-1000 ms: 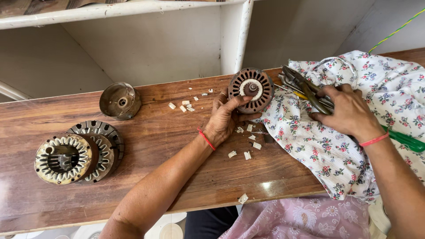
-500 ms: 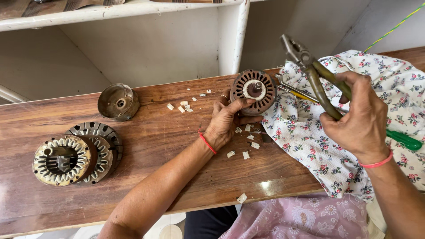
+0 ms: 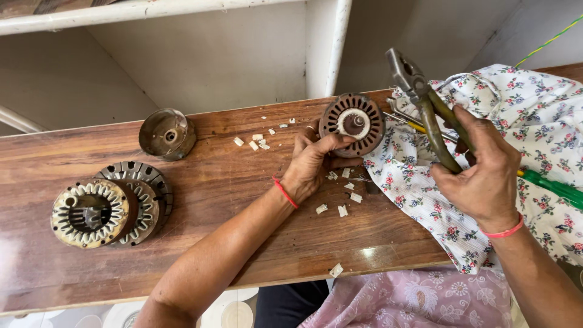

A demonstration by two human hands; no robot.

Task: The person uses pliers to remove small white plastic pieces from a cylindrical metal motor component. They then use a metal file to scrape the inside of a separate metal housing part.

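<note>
pliers (image 3: 425, 109) lifted off cloth (image 3: 534, 121), perhaps nearer rotor (image 3: 353, 124)

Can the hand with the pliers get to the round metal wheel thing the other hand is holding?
Probably yes. The right hand holds the pliers up over the flowery cloth, beside the round metal part. Nothing stands between them. The left hand grips only the part's near edge, leaving its top open.
</note>
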